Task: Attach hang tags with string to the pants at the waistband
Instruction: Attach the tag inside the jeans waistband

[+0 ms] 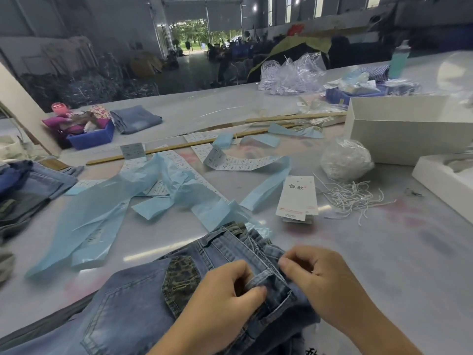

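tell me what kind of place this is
Most likely a garment factory's finishing table: blue denim jeans under both hands, a stack of white paper hang tags beside loose white strings, and a large warehouse-like hall behind.

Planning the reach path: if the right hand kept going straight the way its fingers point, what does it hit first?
The right hand points left along the jeans' waistband, toward the left hand. It would likely meet the left hand's fingertips first, though depth is hard to judge here.
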Demonstrator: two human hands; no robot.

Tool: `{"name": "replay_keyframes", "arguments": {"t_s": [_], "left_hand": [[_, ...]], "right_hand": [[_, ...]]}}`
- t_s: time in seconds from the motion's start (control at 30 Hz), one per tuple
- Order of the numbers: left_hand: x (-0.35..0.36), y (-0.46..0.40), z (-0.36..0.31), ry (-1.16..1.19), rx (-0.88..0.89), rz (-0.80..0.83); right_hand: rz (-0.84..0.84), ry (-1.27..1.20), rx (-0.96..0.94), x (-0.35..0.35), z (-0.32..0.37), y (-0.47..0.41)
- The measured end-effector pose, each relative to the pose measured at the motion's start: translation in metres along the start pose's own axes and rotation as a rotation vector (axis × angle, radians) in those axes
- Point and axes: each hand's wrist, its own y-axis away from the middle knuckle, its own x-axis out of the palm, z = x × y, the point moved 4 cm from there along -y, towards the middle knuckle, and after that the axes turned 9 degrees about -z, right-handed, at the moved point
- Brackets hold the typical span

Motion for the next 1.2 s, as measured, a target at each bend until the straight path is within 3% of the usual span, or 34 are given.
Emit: {"name": "replay_keyframes", "arguments": {"t_s": [0.13,0.23,0.33,0.47,0.7,0.8,0.87,0.97,1.03,1.07,1.13,1.2], "left_hand": [[-0.004,0.021,0.018,0.463,-0.188,0.004],[-0.005,0.032,0.033,0.482,-0.287,0.015],[-0.013,0.031,0.052,0.528,-0.532,-0.063],[-0.036,0.031,0.055,0.55,-0.488,-0.072],[-0.031,0.04,0.076,0.779,-0.598,-0.145],[-0.028,0.042,0.079,0.683,-0.582,-0.189],[-0.03,0.045,0.076,0.456,-0.521,-0.288],[-0.049,0.044,0.056,-0.265,-0.078,-0.584],[-0.048,0.042,0.037,-0.455,0.231,-0.551],[-0.047,0.038,0.033,-0.469,0.254,-0.476],[-0.048,0.027,0.037,-0.385,0.097,-0.322],[-0.051,0.022,0.049,-0.265,-0.024,-0.299]], "right_hand": [[0.15,0.29,-0.071,0.01,0.016,-0.003],[0.25,0.467,-0.13,0.025,0.03,-0.001],[0.354,0.435,-0.239,0.048,0.045,0.009],[0.406,0.375,-0.325,0.073,0.056,0.021],[0.274,0.317,-0.108,0.069,0.036,0.022],[0.229,0.327,-0.023,0.071,0.027,0.018],[0.248,0.318,0.046,0.073,0.025,0.013],[0.261,0.176,0.105,0.073,0.028,0.01],[0.263,0.058,0.082,0.072,0.032,0.015],[0.26,0.023,0.057,0.072,0.034,0.017],[0.262,-0.005,0.017,0.073,0.037,0.02],[0.247,0.006,-0.035,0.073,0.041,0.019]]}}
